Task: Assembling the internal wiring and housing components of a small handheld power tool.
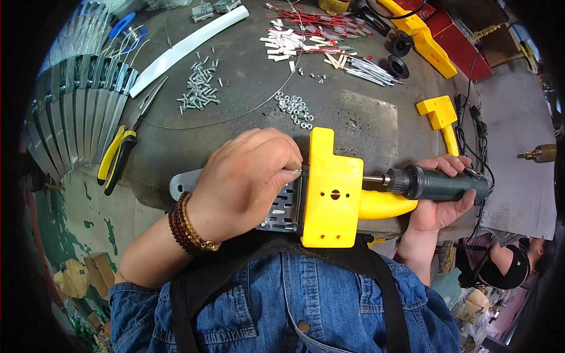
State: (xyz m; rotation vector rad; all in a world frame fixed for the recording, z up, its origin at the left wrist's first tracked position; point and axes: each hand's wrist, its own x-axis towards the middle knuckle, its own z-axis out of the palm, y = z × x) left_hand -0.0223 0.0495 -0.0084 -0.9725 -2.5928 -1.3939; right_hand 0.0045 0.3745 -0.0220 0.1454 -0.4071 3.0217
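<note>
A yellow plastic housing (344,176) with a yellow handle (385,205) lies at the table's near edge, against my body. On its left side sits a slotted metal plate (281,206), partly covered by my left hand (250,167). That hand is closed in a pinch at the housing's left edge; a small shiny bit shows at the fingertips, too small to name. My right hand (441,215) is wrapped round a dark green electric screwdriver (441,183). The screwdriver lies level, its bit (374,178) pointing left and meeting the housing's right side.
Screws (199,88) and nuts (294,109) lie in loose piles beyond my hands. Pliers (126,135) and a fan of metal blades (76,112) are at left. Red-wired parts (318,29), metal rods (374,70) and another yellow housing (438,112) lie farther off. A person (509,262) is at right.
</note>
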